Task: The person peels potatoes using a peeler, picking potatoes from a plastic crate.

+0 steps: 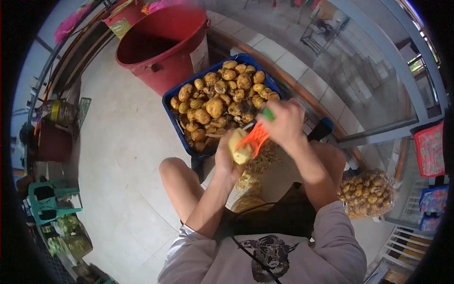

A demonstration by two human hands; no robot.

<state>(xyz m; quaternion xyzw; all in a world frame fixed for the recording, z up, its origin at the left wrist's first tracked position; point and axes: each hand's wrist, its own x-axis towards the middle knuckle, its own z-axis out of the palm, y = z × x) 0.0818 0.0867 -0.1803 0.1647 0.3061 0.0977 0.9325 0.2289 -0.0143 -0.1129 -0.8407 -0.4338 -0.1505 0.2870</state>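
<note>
My left hand (224, 155) is closed around a pale, peeled potato (242, 154) in front of my knees. In my right hand (286, 122), slightly smeared by motion, is an orange peeler (256, 138) that touches or nearly touches the potato's side. A green piece (268, 114) shows by the fingers; whether it belongs to the peeler I cannot tell. Just beyond both hands stands a blue crate (178, 132) heaped with unpeeled, dirt-stained potatoes (215, 107). Potato peelings (265, 160) lie in a pile beneath my hands, partly hidden by them.
A large red tub (163, 73) stands against the crate's far left side. By my right knee is a clear plastic bag of potatoes (368, 193). Glass door panels (373, 94) run along the right. A green plastic stool (49, 201) and leafy vegetables (66, 227) are at far left.
</note>
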